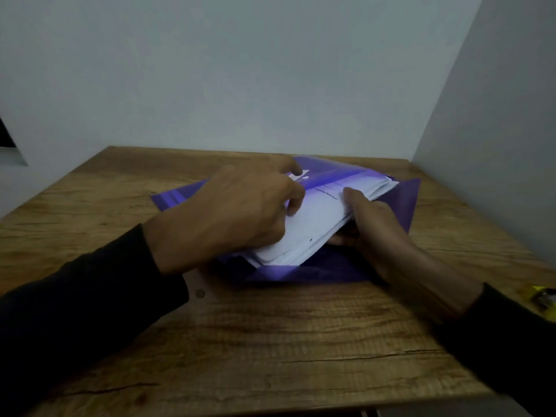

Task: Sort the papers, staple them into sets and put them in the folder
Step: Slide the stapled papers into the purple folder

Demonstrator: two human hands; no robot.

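- A purple folder [400, 203] lies open on the wooden bench [270, 341], a stack of papers [316, 218] partly inside it.
- The left hand [234, 212] curls its fingers onto the stack's top.
- The right hand [373, 224] grips the stack's right edge.
- A yellow object [544, 297] sits at the bench's right edge.

My left hand [237, 212] lay on top of the white paper stack [313, 224], fingers curled at its far-left edge. My right hand [373, 227] gripped the stack's right side — thumb on top, fingers underneath. The stack sat partway inside the purple folder [400, 203], its far end under the translucent cover. The folder lay on the wooden table [270, 341]. A yellow object [544, 297] sat at the table's right edge — blurred, couldn't identify it.
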